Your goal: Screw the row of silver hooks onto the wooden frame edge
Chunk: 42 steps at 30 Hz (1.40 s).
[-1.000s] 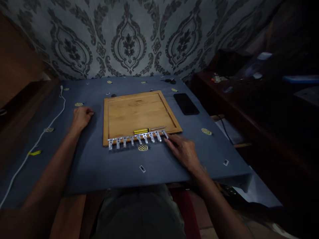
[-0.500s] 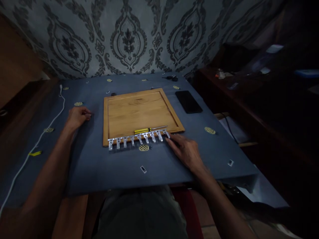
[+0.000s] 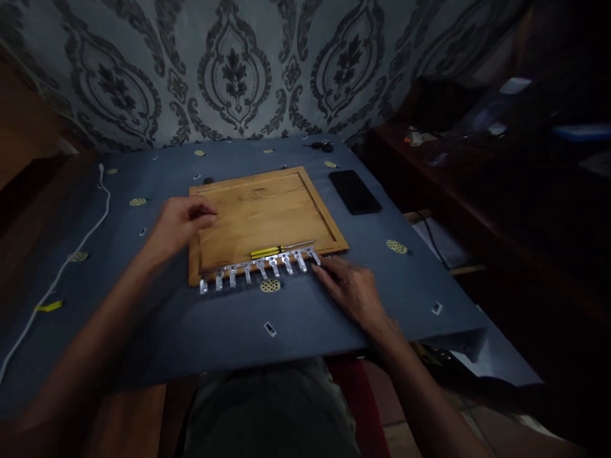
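Note:
A wooden panel [image 3: 267, 210] with a raised frame lies on the cloth-covered table. Along its near edge runs a silvery hook rail [image 3: 260, 261], its several hooks hanging over the edge toward me. My right hand [image 3: 356, 289] pinches the right end of this rail between thumb and fingers. Above the left side of the panel is my left hand [image 3: 179, 226], thumb and fingertips drawn together; anything between them is too small to make out. Just behind the rail, a screwdriver [image 3: 267, 252] with a yellow and black handle rests on the panel, its shaft pointing right.
A black phone [image 3: 354, 192] lies right of the panel, and a small dark object [image 3: 324, 146] sits near the back wall. Down the left side of the table runs a white cable [image 3: 71, 267] with a yellow tag [image 3: 50, 306]. A dark red cabinet [image 3: 405, 162] stands at right.
My left hand has moved right, from the cloth beside the panel to above its left part. My right hand stays at the rail's right end. The view has shifted slightly.

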{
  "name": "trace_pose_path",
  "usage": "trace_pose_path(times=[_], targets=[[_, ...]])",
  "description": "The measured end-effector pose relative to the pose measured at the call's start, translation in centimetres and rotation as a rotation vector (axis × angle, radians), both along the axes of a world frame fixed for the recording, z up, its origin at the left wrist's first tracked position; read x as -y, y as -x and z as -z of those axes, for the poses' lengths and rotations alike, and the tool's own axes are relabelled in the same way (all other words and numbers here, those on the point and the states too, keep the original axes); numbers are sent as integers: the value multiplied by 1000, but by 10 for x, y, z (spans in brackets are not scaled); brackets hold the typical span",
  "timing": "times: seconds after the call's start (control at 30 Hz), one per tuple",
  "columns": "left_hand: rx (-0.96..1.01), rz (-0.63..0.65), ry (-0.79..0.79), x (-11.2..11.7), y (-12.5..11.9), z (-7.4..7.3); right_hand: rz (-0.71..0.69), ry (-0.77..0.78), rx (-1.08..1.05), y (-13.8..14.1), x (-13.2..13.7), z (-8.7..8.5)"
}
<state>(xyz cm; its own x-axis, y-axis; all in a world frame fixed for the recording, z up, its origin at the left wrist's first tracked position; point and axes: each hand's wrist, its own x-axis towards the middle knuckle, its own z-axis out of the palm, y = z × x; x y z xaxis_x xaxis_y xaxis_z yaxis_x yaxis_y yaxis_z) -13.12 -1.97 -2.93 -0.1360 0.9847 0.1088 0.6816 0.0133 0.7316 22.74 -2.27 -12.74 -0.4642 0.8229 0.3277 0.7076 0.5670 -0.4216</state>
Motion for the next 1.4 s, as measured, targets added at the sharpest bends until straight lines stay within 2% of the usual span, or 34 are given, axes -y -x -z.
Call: trace_pose_path(times=[0.03,0.1,0.17,0.27,0.4,0.8,1.13,1.4], targets=[[18,66,-2,-3,-16,0,-2,4,-6,0,0,0],[100,284,-4,-11,-47,1,-8,9,-20,0,1,0],[162,428,2,-20,-75,4,-13,10,-35,0,1,0],[159,558,51,-35,-108,11,-15,17,-42,0,1,0],[62,644,93,-51,-133,19,-5,20,-28,0,0,1],[-242,810,103,-62,-153,26,-11,43,5,-1,1,-3],[-311,795,98,-60,-154,28,-26,64,26,-2,2,-4],[-309,790,103,-59,-154,30,-10,15,79,0,2,-2]])
